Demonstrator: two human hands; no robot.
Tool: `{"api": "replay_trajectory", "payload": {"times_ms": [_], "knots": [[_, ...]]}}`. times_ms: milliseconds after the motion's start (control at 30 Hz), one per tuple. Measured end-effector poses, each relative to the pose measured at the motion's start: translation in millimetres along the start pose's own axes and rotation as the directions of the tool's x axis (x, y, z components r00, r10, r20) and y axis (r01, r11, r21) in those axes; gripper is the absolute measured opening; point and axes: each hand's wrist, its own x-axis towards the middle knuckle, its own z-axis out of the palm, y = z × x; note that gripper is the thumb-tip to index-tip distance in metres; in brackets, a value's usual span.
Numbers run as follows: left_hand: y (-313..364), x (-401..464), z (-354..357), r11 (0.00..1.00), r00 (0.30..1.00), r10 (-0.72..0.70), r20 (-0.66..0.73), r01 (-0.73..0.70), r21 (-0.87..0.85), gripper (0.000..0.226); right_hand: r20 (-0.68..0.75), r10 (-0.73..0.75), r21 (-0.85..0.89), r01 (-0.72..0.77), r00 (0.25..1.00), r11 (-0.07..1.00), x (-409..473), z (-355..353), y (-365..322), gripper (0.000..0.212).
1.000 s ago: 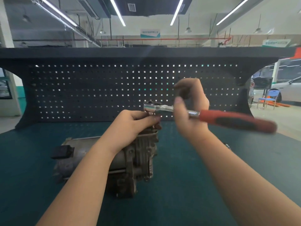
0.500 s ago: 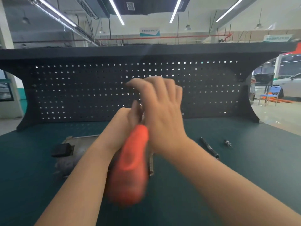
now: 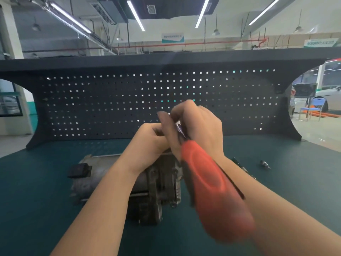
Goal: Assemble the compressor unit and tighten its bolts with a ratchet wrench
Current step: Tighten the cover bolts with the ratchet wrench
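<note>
The right hand (image 3: 199,130) was closed around the metal neck of the ratchet wrench (image 3: 212,183), up near its head. The wrench's fat red handle pointed back toward the person and looked blurry. The left hand (image 3: 149,143) was curled tight just beside the right one, pinching something at the wrench's head, but what it pinched was hidden. Both hands were right on top of the compressor unit (image 3: 156,183), a grey, dirty metal machine lying on its side in the middle of the table. A black plug (image 3: 79,170) stuck out at its left end. The table had a dark green mat (image 3: 36,209) on it. To the right of the arms lay a thin black tool (image 3: 238,163) and a small metal bit (image 3: 265,164). Behind the table stood a black board full of little square holes (image 3: 110,108). The room past it was big, with long lights (image 3: 135,14) on the ceiling, a blue chair (image 3: 311,109) and a white car (image 3: 330,97) far off on the right.
</note>
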Motion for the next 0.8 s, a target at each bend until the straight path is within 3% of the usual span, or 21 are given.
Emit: {"api": "replay_trajectory", "payload": {"times_ms": [67, 133, 233, 333, 400, 433, 500, 567, 633, 733, 800], "knots": [[-2, 2, -2, 0.998, 0.999, -0.038, -0.007, 0.038, 0.055, 0.025, 0.050, 0.015, -0.030, -0.013, 0.999, 0.999, 8, -5, 3, 0.031], [0, 1, -3, 0.998, 0.997, -0.068, 0.044, 0.068, -0.006, 0.021, 0.053, -0.012, -0.085, 0.017, 0.999, 0.996, 6, -11, 12, 0.028], [4, -1, -4, 0.994, 0.992, -0.049, 0.118, 0.060, -0.089, 0.012, -0.038, 0.234, 0.179, -0.224, 0.971, 0.958, -4, -10, 21, 0.025], [2, 0, -3, 0.991, 0.994, -0.071, 0.087, 0.080, -0.109, 0.032, 0.014, 0.591, 0.545, -0.502, 0.806, 0.671, -3, -2, 37, 0.018], [4, 1, -2, 0.992, 0.995, -0.088, 0.048, 0.092, -0.084, 0.035, 0.148, 0.725, 0.667, -0.609, 0.673, 0.429, -1, 1, 46, 0.006], [6, 0, -1, 0.994, 0.996, -0.087, 0.030, 0.089, -0.062, 0.036, 0.141, 0.746, 0.693, -0.603, 0.651, 0.395, -1, 2, 46, 0.008], [8, -1, 1, 0.998, 0.998, -0.055, 0.022, 0.055, -0.017, 0.037, -0.036, 0.691, 0.669, -0.497, 0.722, 0.553, -4, 2, 37, 0.023], [12, -3, 2, 0.998, 0.998, -0.049, 0.030, 0.050, -0.030, 0.028, -0.175, 0.483, 0.516, -0.338, 0.858, 0.787, -7, 2, 25, 0.033], [13, -5, 2, 0.999, 0.998, -0.049, 0.028, 0.049, -0.021, 0.016, -0.134, 0.254, 0.266, -0.212, 0.958, 0.940, -8, 5, 12, 0.030], [8, -2, 3, 0.956, 1.000, -0.002, -0.031, 0.011, 0.292, 0.012, 0.054, 0.042, -0.053, -0.039, 0.998, 0.998, -13, 13, -6, 0.028], [9, -2, 2, 0.949, 0.999, -0.003, -0.038, 0.015, 0.315, 0.016, 0.045, 0.029, -0.090, -0.024, 0.999, 0.996, -13, 14, -5, 0.022]]}}
